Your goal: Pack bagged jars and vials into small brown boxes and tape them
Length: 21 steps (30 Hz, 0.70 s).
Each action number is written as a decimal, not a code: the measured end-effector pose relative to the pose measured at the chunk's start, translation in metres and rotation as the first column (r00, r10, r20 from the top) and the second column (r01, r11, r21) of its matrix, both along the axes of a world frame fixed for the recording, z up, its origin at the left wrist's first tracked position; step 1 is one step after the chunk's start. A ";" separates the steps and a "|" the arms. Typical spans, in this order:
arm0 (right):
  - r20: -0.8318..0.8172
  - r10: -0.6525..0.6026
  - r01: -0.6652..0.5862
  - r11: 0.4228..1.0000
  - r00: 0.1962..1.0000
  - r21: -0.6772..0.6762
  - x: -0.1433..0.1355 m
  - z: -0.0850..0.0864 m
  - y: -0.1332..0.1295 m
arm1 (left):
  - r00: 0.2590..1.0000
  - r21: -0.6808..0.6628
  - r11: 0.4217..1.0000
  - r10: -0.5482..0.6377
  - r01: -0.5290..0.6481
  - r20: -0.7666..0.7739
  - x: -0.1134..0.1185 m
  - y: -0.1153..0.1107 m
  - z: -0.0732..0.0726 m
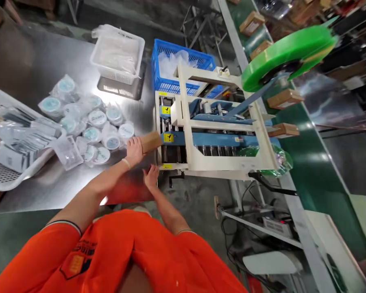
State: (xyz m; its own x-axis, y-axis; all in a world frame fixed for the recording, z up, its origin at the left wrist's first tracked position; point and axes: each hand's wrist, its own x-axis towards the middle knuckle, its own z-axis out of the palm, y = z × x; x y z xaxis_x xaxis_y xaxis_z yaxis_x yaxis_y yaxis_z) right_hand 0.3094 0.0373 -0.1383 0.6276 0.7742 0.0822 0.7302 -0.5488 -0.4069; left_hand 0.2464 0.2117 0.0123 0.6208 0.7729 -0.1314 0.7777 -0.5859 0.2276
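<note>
My left hand (135, 151) is closed on the near end of a small brown cardboard box (151, 142). The box's far end reaches the infeed of a cream-framed carton taping machine (198, 158). Just below it, my right hand (151, 176) rests by the corner of the steel table and the machine's front edge, fingers apart, holding nothing. To the left of the box, several bagged round tubs (97, 119) with white and pale blue lids lie in a cluster on the metal table (122, 183).
A white basket (33, 173) of flat packets stands at left, another white basket (118, 75) of plastic bags behind. A blue crate (158, 83) sits beyond the machine. Above it hangs a green tape roll (289, 55). Boxes ride a green conveyor (317, 150); a crank handle (177, 177) juts out.
</note>
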 end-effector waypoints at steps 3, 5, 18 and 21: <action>-0.050 0.006 -0.010 0.996 0.999 -0.086 -0.009 -0.016 -0.004 | 1.000 0.041 0.999 0.026 -0.026 0.015 0.048 0.047 0.006; -0.031 0.037 -0.039 0.996 0.999 -0.083 -0.011 -0.022 -0.006 | 1.000 0.057 0.998 -0.002 0.000 0.024 0.071 0.084 0.010; -0.058 0.094 -0.098 0.993 0.994 -0.069 0.003 -0.030 -0.018 | 0.749 -0.012 0.987 -0.113 0.160 0.652 0.229 0.100 -0.023; -0.070 0.059 -0.059 0.998 0.996 0.003 0.013 -0.026 -0.019 | 0.677 0.101 0.990 -0.144 0.103 0.722 0.125 0.076 -0.026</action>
